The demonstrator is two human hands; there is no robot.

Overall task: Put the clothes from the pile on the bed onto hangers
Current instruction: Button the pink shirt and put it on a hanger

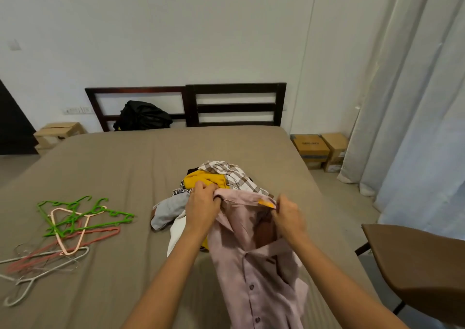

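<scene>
A big bed [113, 167] with a brown sheet filled most of the room. Long pale curtains [415, 102] hung down on the right side. A dark wooden headboard [234, 107] stood against the white wall at the far end of the bed. A brown chair [415, 260] stood just beside the bed on the right.

A pink shirt [254, 278] with buttons was held up over the near part of the bed. Its bottom part hung down toward the person. Behind it, in the middle of the bed, lay the pile of clothes [176, 210]. A yellow top [203, 177] and a checked shirt [236, 175] lay on the pile.

A bunch of hangers [70, 223] lay on the left side of the bed, well apart from the pile. Some were green, some pink and some grey.

Cardboard boxes [319, 150] sat on the floor near the curtains. A black bag [142, 116] leaned on the headboard.

The left hand [202, 202] had its fingers curled tight on one side of the shirt's collar. The right hand [289, 215] looked a bit blurry, and its fingers pinched the other side of the collar. A small orange bit [266, 202] poked out at the collar between the hands. What it was could not be told.
</scene>
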